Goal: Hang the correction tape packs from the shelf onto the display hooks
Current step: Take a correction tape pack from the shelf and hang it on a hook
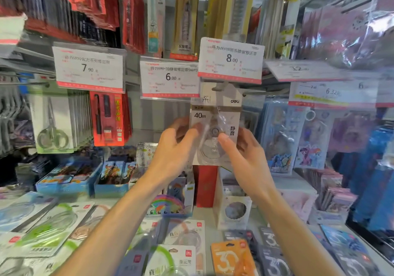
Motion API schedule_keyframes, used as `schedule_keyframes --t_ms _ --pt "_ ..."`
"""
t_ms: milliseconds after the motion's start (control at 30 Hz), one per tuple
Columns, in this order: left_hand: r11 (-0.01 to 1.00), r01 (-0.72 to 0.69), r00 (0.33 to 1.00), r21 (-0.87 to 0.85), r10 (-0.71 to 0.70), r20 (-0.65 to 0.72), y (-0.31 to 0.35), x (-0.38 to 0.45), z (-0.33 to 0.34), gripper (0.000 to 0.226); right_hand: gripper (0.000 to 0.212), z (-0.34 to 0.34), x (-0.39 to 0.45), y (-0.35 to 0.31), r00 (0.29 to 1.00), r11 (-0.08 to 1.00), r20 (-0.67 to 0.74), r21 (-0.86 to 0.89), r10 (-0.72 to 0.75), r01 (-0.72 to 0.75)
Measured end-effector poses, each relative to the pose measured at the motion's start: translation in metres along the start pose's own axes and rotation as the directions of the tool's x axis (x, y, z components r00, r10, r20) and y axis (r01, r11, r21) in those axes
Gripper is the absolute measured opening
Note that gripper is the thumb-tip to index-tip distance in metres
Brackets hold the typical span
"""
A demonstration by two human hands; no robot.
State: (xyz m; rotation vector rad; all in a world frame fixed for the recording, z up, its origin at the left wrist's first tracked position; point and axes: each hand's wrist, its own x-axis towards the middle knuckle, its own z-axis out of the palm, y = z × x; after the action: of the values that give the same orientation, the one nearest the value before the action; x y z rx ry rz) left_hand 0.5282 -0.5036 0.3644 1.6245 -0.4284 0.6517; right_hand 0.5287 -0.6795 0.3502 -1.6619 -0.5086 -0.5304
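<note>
hanging white correction tape pack [215, 113] at display hook [221, 87], under the 8.00 price tag [231, 59].
pinching pack's lower edges: left hand [177, 145] and right hand [245, 150], fingers curled round it. risking, by judgement: hole missing the hook tip, pack dropping onto loose packs [181, 254] on the shelf [215, 236]; blurred, seating unclear.

"deli", "40m" on pack [215, 113]
</note>
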Motion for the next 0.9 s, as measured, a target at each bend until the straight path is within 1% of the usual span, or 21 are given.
schedule_keyframes --t_ms 133,233,300,333,367,400,467,500,567,600,633,700,767,833,900 --pt "0.998 0.061 0.997 0.013 -0.061 -0.05 -0.007 0.01 0.008 0.006 0.029 0.002 0.015 0.009 0.998 0.998 0.004 0.004 0.058 -0.058" --pt "0.989 0.147 0.985 0.008 -0.145 -0.094 -0.01 0.017 0.012 0.017 0.033 0.008 0.027 0.011 0.992 0.993 0.021 -0.003 0.122 -0.122" --pt "0.984 0.179 0.978 0.007 -0.177 -0.114 -0.012 0.02 0.014 0.019 0.02 0.01 0.032 0.012 0.986 0.987 0.049 0.017 0.16 -0.161" --pt "0.984 0.179 0.977 0.011 -0.177 -0.121 -0.012 0.02 0.015 0.017 0.015 0.01 0.033 0.014 0.984 0.985 0.058 0.035 0.168 -0.17" --pt "0.984 0.175 0.977 0.017 -0.171 -0.124 -0.012 0.02 0.016 0.012 0.016 0.009 0.033 0.014 0.984 0.983 0.064 0.056 0.169 -0.172" --pt "0.985 0.169 0.978 0.026 -0.165 -0.125 -0.012 0.019 0.015 0.008 0.022 0.007 0.031 0.016 0.984 0.983 0.069 0.072 0.165 -0.17" --pt "0.987 0.157 0.982 0.041 -0.152 -0.115 -0.013 0.013 0.011 0.012 0.044 0.0 0.024 0.023 0.981 0.976 0.06 0.108 0.185 -0.191" --pt "0.987 0.155 0.983 0.048 -0.149 -0.11 -0.014 0.009 0.007 0.014 0.045 -0.005 0.019 0.027 0.977 0.967 0.054 0.146 0.205 -0.21" --pt "0.984 0.156 0.983 0.089 -0.146 -0.11 -0.016 -0.003 -0.002 0.013 0.032 -0.017 0.006 0.036 0.973 0.948 0.065 0.219 0.223 -0.232" --pt "0.981 0.161 0.982 0.107 -0.148 -0.121 -0.017 -0.011 -0.006 0.013 0.029 -0.022 -0.003 0.041 0.972 0.945 0.067 0.227 0.226 -0.235" --pt "0.979 0.177 0.976 0.096 -0.162 -0.146 -0.019 -0.021 -0.011 0.012 0.028 -0.027 -0.013 0.044 0.971 0.943 0.064 0.23 0.232 -0.241" --pt "0.969 0.246 0.952 0.03 -0.235 -0.197 -0.023 -0.043 -0.019 0.009 0.028 -0.034 -0.035 0.052 0.965 0.933 0.047 0.25 0.256 -0.26" --pt "0.961 0.275 0.936 0.001 -0.268 -0.23 -0.025 -0.069 -0.026 0.008 0.026 -0.039 -0.059 0.059 0.955 0.913 0.055 0.283 0.29 -0.294" --pt "0.953 0.302 0.92 -0.03 -0.3 -0.252 -0.026 -0.097 -0.034 0.008 0.016 -0.042 -0.083 0.066 0.942 0.899 0.07 0.283 0.329 -0.335" --pt "0.946 0.32 0.908 -0.047 -0.321 -0.268 -0.026 -0.128 -0.042 0.01 0.012 -0.042 -0.105 0.071 0.924 0.885 0.081 0.265 0.375 -0.382"
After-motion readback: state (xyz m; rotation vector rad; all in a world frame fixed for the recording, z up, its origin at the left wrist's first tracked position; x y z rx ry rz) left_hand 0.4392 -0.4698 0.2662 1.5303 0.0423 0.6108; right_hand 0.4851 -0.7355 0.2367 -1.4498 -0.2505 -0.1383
